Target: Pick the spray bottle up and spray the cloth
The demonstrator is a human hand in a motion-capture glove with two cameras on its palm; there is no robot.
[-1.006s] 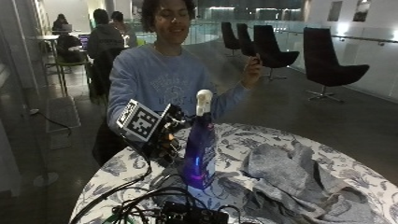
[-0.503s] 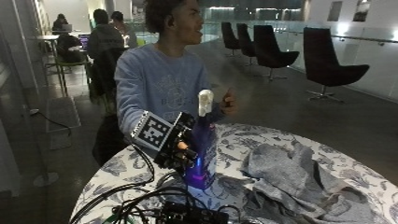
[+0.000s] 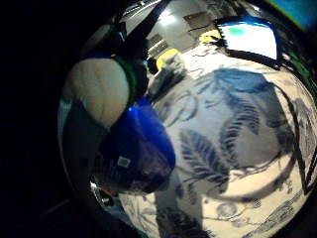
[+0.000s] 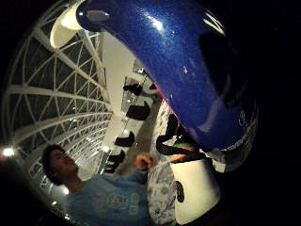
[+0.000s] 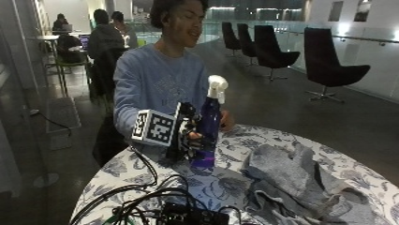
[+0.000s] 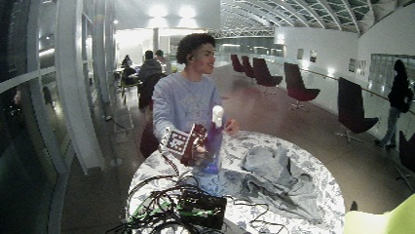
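Observation:
A blue spray bottle (image 5: 208,127) with a white nozzle stands upright at the near-left part of the round table (image 5: 349,164). My gloved right hand (image 5: 189,136) wraps its fingers round the bottle's middle from the left. Both palm views show the blue bottle (image 4: 188,70) (image 3: 141,148) close against the palm. A crumpled grey cloth (image 5: 293,183) lies on the table to the right of the bottle, apart from it. The person's bare left hand (image 5: 225,122) rests just behind the bottle. In the wide outside view the bottle (image 6: 212,146) and the cloth (image 6: 272,170) sit the same way.
The table carries a blue-and-white floral tablecloth (image 3: 237,144). A black box with tangled cables (image 5: 187,213) sits at the table's front edge, below the bottle. A lit laptop screen (image 3: 247,39) shows beyond the table. Black chairs (image 5: 327,65) stand behind.
The bare left hand has come down from raised in the air to the table behind the bottle. My gloved hand has stayed at the bottle, dropping slightly.

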